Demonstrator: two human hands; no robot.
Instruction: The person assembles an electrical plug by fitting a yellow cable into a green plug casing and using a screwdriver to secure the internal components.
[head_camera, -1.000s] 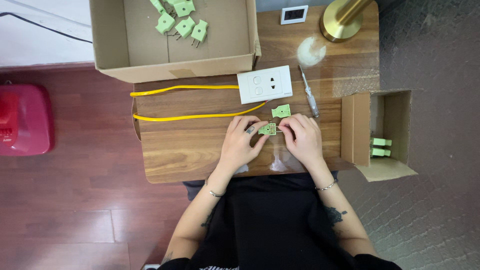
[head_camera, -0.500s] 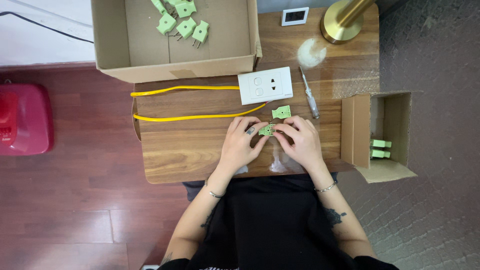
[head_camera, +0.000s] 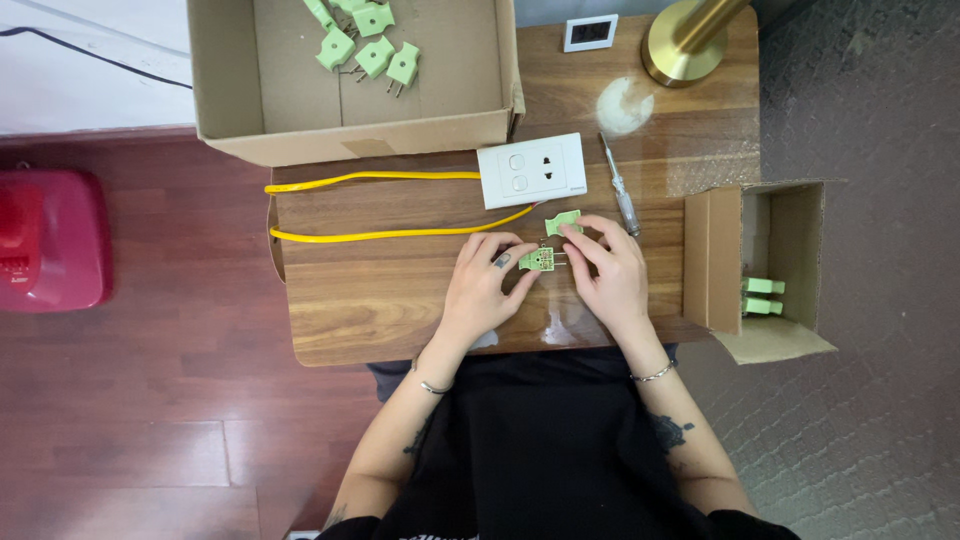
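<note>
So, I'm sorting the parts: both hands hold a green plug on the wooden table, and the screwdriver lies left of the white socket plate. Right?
Not quite. The head view shows the screwdriver lying right of the white socket plate, not left. The rest stands: the left hand and right hand hold a green plug on the wooden table.

A table fills the middle of the frame. On its upper left stands a large open box with several plug parts in its top. Below the box a cable runs right to a socket plate. Right of the plate lies a screwdriver; above it, at the upper edge, a lamp base and a small display. At the table's right edge sits a smaller box holding two plugs. At far left, on the floor, stands a container.
</note>
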